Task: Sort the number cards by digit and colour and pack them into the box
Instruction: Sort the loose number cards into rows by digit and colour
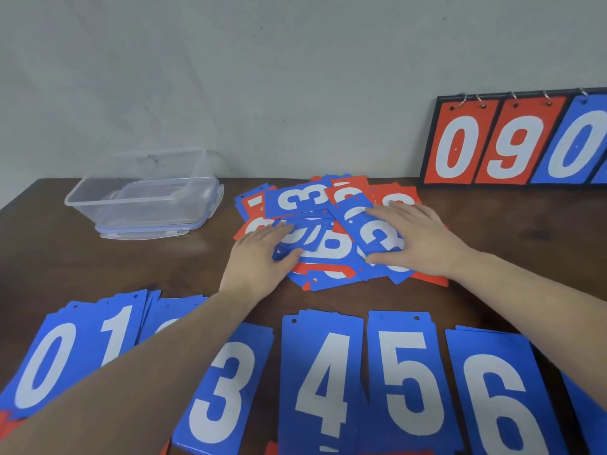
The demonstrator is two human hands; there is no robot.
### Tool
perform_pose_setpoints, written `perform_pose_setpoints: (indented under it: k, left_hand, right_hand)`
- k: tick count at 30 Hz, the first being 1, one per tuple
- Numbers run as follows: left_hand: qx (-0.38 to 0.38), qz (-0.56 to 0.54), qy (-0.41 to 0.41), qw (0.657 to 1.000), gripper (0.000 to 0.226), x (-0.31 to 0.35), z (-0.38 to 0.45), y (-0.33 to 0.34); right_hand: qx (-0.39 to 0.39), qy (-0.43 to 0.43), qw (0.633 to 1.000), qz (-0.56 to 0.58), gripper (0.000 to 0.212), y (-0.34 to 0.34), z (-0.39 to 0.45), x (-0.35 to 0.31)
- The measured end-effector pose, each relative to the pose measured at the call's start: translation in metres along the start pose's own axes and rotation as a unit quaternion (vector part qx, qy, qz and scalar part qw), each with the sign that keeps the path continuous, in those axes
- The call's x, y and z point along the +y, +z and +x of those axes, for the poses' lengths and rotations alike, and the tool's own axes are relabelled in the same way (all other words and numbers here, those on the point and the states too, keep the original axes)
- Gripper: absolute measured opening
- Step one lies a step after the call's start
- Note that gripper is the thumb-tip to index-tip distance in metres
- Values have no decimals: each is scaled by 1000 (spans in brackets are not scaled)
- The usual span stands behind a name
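Observation:
A loose heap of blue and red number cards [305,200] lies in the middle of the brown table. My left hand [262,254] rests flat on the heap's left side with fingers spread. On the right side my right hand [417,239] presses a blue 3 card [377,239], thumb at its near edge. Along the front edge lie sorted blue stacks: 0 [42,362], 1 [115,326], 3 [223,389], 4 [322,382], 5 [404,379], 6 [499,399]. My left forearm hides the stack between 1 and 3. A clear plastic box [144,195] stands at the back left.
The box sits on its blue-edged lid [147,229]. A black scoreboard [512,139] with ringed red 0, red 9 and blue 0 cards leans on the wall at the back right. Red card corners [6,421] peek out under the front row.

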State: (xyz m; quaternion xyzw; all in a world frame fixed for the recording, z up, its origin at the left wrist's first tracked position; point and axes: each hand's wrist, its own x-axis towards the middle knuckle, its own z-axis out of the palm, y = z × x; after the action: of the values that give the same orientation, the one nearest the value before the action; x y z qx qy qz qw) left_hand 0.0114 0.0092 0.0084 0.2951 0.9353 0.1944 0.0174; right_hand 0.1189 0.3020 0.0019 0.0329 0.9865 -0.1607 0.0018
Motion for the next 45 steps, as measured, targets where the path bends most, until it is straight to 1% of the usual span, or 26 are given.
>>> perform_pose_setpoints:
  k: [1,4,7,8,11,12,14,16,19,22,24,25,27,29,31,33,34,36,38,40,42,45]
  left_hand:
    - [8,4,2,1000,57,0,-1,0]
    - [19,25,21,999,49,-3,-4,1]
    - [44,58,91,993,33,-9,-7,-1]
    - [56,73,119,989,31,-11,-7,-4]
    - [111,136,171,970,32,-19,-9,-13]
    - [117,154,176,965,31,-21,-11,-17]
    - [113,160,179,964,36,-25,-16,-23]
    - [120,138,159,970,40,-28,-25,-30]
    - [158,98,114,976,34,-31,-43,-36]
    - [173,13,13,985,22,-27,-59,-42]
    - [175,-70,-73,979,21,-23,-67,-47]
    - [176,-114,-108,972,22,-21,-72,-50]
    - [193,-202,-151,948,24,-16,-82,-56]
    - [222,-287,-176,915,19,-10,-90,-64]
    - [246,-365,-201,875,12,-6,-95,-70]
    - [264,-422,-222,838,5,-4,-101,-75]
    - [268,-450,-232,820,5,-3,-104,-77]
    - [266,-512,-242,780,9,-1,-112,-79]
    - [263,-555,-241,751,15,0,-122,-81]
    - [257,-575,-236,740,24,0,-134,-80]
    - [240,-591,-228,736,30,-1,-146,-78]
    - [215,-596,-227,740,37,-2,-163,-78]
  right_hand:
    - [-1,2,1000,4,113,0,0,0]
    - [9,9,1000,15,99,1,1,-1]
    - [30,1,999,28,94,1,0,0]
    - [42,-4,999,31,91,1,-1,0]
    - [83,-24,996,26,79,2,-6,-1]
    - [90,-30,995,26,75,2,-7,-1]
    - [88,-40,994,52,70,1,-10,-3]
    - [78,-48,990,104,67,0,-13,-5]
    - [69,-40,982,174,63,-2,-16,-8]
    - [90,-4,966,243,64,-6,-18,-17]
    - [115,14,958,263,66,-11,-19,-26]
    - [127,22,951,280,67,-14,-20,-32]
    - [145,39,934,325,69,-18,-25,-44]
    - [163,50,920,354,70,-20,-31,-56]
    - [173,65,892,412,68,-22,-39,-70]
    - [160,88,848,497,62,-22,-48,-85]
    - [148,98,831,527,61,-21,-53,-93]
    - [126,107,816,553,63,-16,-62,-105]
    - [106,125,803,572,66,-12,-71,-116]
    - [92,147,786,594,64,-12,-80,-127]
    - [81,176,772,606,54,-12,-91,-136]
    - [61,195,753,625,40,-10,-107,-145]
